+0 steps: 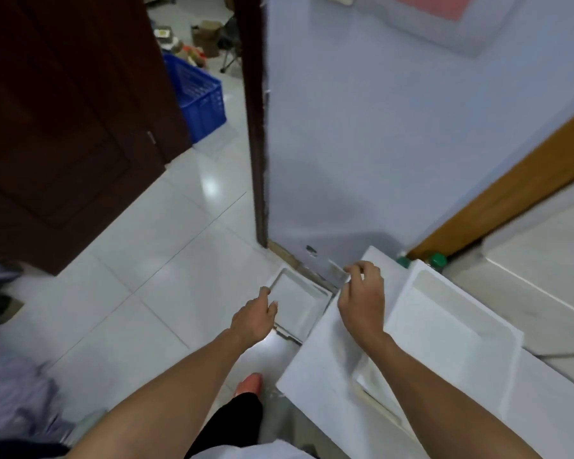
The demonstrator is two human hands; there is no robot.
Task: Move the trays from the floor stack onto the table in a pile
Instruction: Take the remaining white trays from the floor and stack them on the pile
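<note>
Both forearms fill the bottom of the frame, reaching down and forward. Left hand [257,314] is loosely spread, fingertips at or touching the near-left rim of the top tray on the floor stack [297,301] — not yet closed on it. Right hand [362,294] hovers above the stack's far-right corner, fingers curled as if pinching; motion blur there, so I cannot tell whether it holds the rim or nothing at all. Stack sits on the floor tiles [153,260] in the corner by the wall [378,144], just beside the table [315,369] edge. Step in hand looks like the pick-up of the next tray. Next move calls for a grip on two opposite rims, a level lift clear of the trays below, then a swing right onto the table. One white tray [451,332] already lies there, empty as far as I can see — the floor tray also looks empty. Blue crate [196,91] sits past the doorway, contents not visible.
</note>
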